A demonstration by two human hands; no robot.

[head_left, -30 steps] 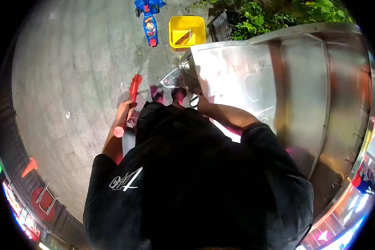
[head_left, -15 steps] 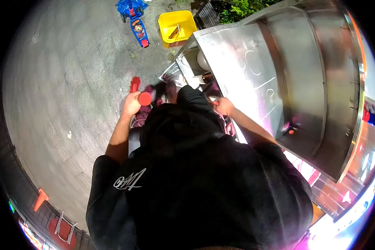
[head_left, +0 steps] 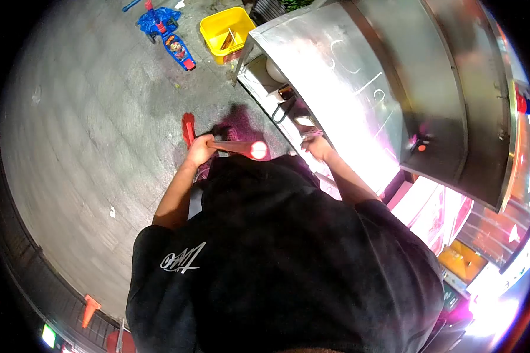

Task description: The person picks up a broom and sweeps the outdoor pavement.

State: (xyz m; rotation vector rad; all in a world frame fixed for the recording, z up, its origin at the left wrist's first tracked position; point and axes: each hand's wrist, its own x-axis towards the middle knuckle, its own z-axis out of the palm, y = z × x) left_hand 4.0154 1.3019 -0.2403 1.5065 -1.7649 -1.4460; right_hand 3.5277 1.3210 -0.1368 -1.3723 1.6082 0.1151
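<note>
My left hand [head_left: 201, 150] is closed around a long-handled pole [head_left: 235, 146], whose round pinkish-red end faces up toward me. Past the hand, near the floor, shows a narrow red piece [head_left: 188, 128]; I cannot tell whether it belongs to the pole. My right hand [head_left: 317, 147] is at the open side of a metal cabinet [head_left: 312, 56], its fingers curled at the shelf edge. What those fingers hold, if anything, is too small to make out. Small items, among them a black looped handle [head_left: 284, 110], lie on the shelf beyond it.
A yellow tub [head_left: 227, 32] with sticks inside stands on the pavement beyond the cabinet's corner. Left of it is a blue-and-red scooter [head_left: 179, 52] by a blue plastic bag [head_left: 159, 20]. An orange cone [head_left: 90, 310] stands at lower left. The cabinet's metal top runs along my right.
The pole's round end has swung right, so its shaft now shows. The dark leg beside the cabinet has drawn back. The whole view has shifted and turned slightly.
</note>
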